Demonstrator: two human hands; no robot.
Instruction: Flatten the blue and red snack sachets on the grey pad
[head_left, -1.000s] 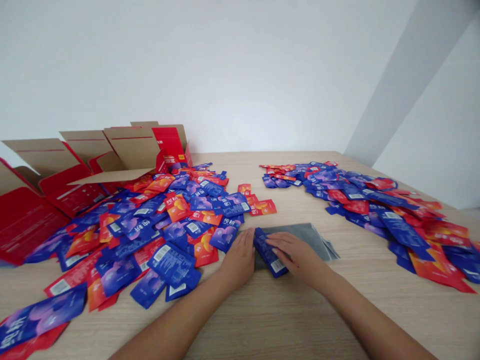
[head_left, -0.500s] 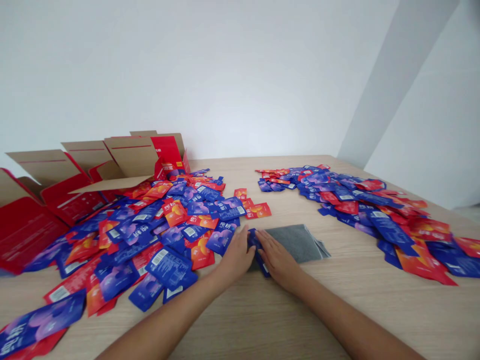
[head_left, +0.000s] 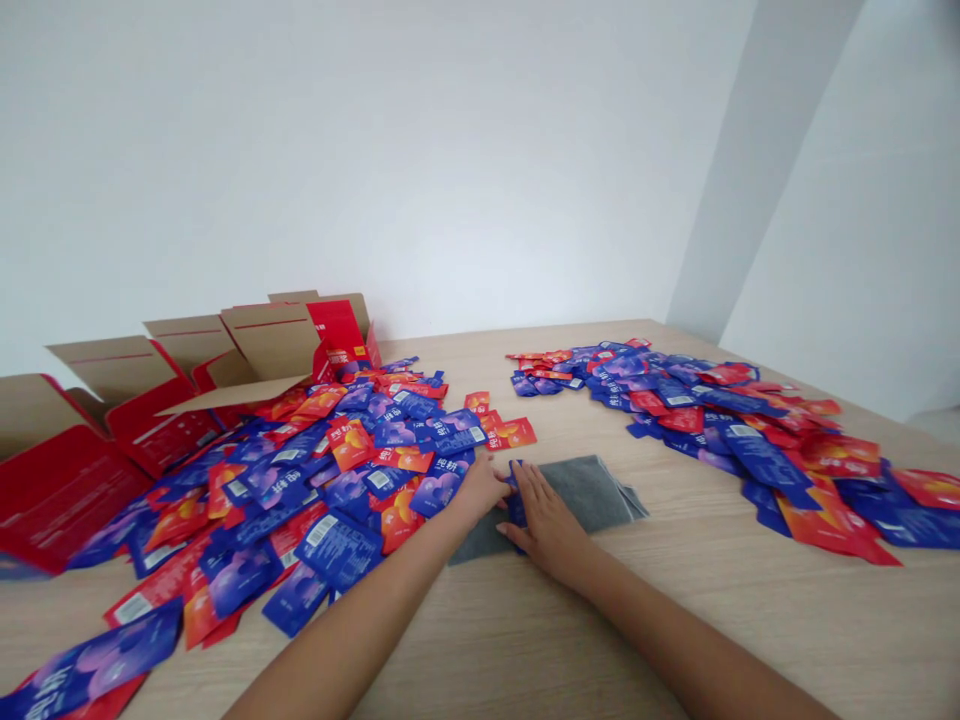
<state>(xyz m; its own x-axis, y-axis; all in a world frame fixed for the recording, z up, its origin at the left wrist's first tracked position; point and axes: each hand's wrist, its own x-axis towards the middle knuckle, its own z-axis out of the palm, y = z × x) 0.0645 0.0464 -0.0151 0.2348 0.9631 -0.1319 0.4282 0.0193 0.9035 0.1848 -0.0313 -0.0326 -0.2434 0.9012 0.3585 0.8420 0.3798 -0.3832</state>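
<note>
Centrally, the left hand (head_left: 484,487) and right hand (head_left: 547,522) meet over a small blue sachet (head_left: 515,492). It lies at the near left end of a flat grey pouch (head_left: 592,488) on the counter (head_left: 540,640). The right hand's grip is open: palm down, fingers straight and spread, pressing flat on the pouch with the thumb side against the sachet. The left hand touches the sachet's other edge, but its fingertips are hidden, so whether its grip closes on the sachet cannot be told. The pouch is matte, rectangular and thin, with layered corners showing at its far right end. The counter is pale wood-grain laminate. A left heap (head_left: 315,480) of glossy blue and red-orange foil sachets, rectangular with white barcode labels, spreads just beside the left hand. A right heap (head_left: 720,430) of the same sachets lies well apart. Open cartons (head_left: 90,460), red outside and raw brown cardboard inside, stand at far left against the plain white wall (head_left: 375,150).
</note>
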